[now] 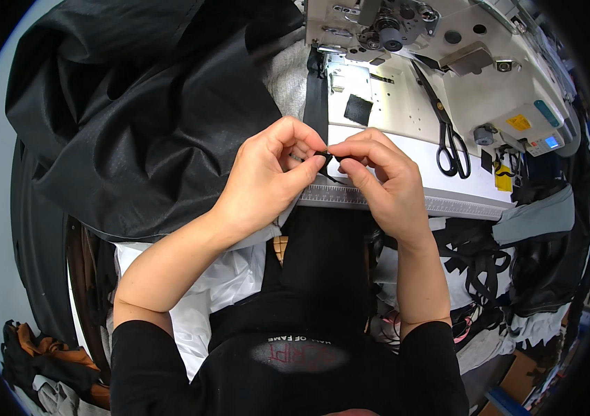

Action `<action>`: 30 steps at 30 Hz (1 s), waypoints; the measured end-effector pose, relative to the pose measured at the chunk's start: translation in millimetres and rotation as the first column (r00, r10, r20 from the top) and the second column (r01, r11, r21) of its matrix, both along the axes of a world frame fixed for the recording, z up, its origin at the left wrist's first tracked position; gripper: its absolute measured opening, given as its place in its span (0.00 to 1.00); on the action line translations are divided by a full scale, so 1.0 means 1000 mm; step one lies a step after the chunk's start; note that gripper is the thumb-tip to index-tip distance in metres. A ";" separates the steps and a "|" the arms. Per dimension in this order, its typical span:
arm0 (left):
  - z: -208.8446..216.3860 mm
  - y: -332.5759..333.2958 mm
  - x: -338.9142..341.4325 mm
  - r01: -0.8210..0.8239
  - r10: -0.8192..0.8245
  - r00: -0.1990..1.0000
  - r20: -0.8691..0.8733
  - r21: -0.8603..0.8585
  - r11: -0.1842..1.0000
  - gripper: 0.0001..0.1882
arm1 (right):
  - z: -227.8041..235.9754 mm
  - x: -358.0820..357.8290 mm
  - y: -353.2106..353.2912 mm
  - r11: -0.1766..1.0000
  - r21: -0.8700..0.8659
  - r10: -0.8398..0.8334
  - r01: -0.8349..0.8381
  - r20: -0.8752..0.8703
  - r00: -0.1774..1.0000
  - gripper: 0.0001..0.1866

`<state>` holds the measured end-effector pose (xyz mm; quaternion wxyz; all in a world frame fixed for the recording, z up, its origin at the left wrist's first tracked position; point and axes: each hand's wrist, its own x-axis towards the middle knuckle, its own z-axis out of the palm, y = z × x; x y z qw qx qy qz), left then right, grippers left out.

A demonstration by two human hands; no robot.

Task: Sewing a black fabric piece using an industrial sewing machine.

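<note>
In front of my body, over the near edge of the sewing table (433, 182), both hands are brought together. My left hand (270, 163) is closed, its thumb and fingers pinching a small black strip (326, 161). Facing it, my right hand (386, 177) pinches the same small piece between thumb and forefinger. A thin black tail (333, 179) hangs below the fingertips. Whether it is ribbon or folded fabric I cannot tell. Just beyond the hands, a black band (316, 97) runs up toward the sewing machine (406, 35). A black fabric square (358, 109) lies on the machine bed.
Large black coated fabric (135, 104) heaps over the left side, reaching my left forearm. Black-handled scissors (453, 149) lie on the table to the right. A ruler (464, 207) runs along the near edge. Fabric scraps and straps (482, 260) hang at the right.
</note>
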<state>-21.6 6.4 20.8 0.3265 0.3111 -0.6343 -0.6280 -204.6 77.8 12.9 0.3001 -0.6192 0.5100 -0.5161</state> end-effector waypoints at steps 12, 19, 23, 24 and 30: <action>-0.001 0.003 -0.001 0.014 -0.014 1.000 -0.010 -0.008 1.000 0.09 | -0.002 0.002 -0.001 0.999 0.053 -0.001 -0.012 0.248 0.969 0.15; -0.002 0.005 -0.004 -0.021 0.021 1.000 0.005 -0.105 0.994 0.09 | 0.002 0.005 -0.001 1.000 -0.004 -0.015 0.016 0.176 0.984 0.14; -0.002 0.007 -0.003 -0.054 0.063 0.998 0.031 -0.241 0.969 0.09 | 0.001 0.006 -0.001 0.999 -0.016 -0.047 0.049 0.109 0.993 0.14; -0.003 0.007 -0.002 -0.056 0.065 0.997 0.031 -0.243 0.969 0.09 | 0.001 0.007 0.000 0.999 -0.018 -0.045 0.047 0.110 0.993 0.14; -0.006 0.008 0.001 -0.074 0.076 0.997 0.003 -0.204 0.976 0.12 | -0.008 0.017 0.005 0.976 -0.145 -0.165 0.165 0.013 0.986 0.15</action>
